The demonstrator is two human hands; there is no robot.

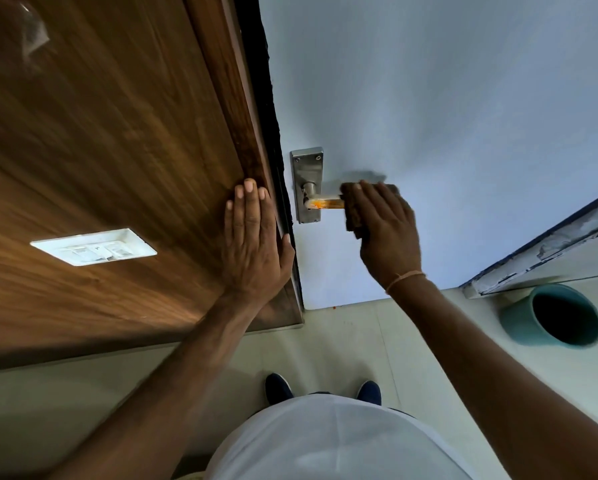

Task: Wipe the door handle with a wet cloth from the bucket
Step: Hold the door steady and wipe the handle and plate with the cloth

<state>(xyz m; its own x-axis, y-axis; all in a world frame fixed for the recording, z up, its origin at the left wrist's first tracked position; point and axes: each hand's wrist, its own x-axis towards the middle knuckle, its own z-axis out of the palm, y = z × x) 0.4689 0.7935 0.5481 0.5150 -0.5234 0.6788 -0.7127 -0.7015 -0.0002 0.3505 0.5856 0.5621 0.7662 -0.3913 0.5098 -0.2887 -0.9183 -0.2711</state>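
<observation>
Head view, looking steeply down along a doorway. A pale blue-white door (446, 116) is seen on the right of the frame, bordered on its left by a dark edge strip and a glossy brown wood-grain panel (110, 150). A white switch plate (94, 247) is set into the panel at lower left. A steel backplate (307, 186) is fixed near the door's left edge, and the door handle (325, 203), a lever marked with an orange smear, projects from it toward the right. The outer end of the lever is covered by a dark brown cloth (353, 216), which is gripped by the right hand (385, 230) with the fingers curled over it; a thin band is worn at that wrist. The left hand (254, 244) is laid open and flat, fingers extended, against the wood panel just beside the door's edge, holding nothing. Pale floor tiles (342, 344) are seen below the door. A teal bucket (554, 315) stands on the floor at right, near a worn, paint-flaked threshold (547, 251); its interior appears dark. Two dark shoes (278, 388) and a white shirt (339, 445) are visible at the bottom.
</observation>
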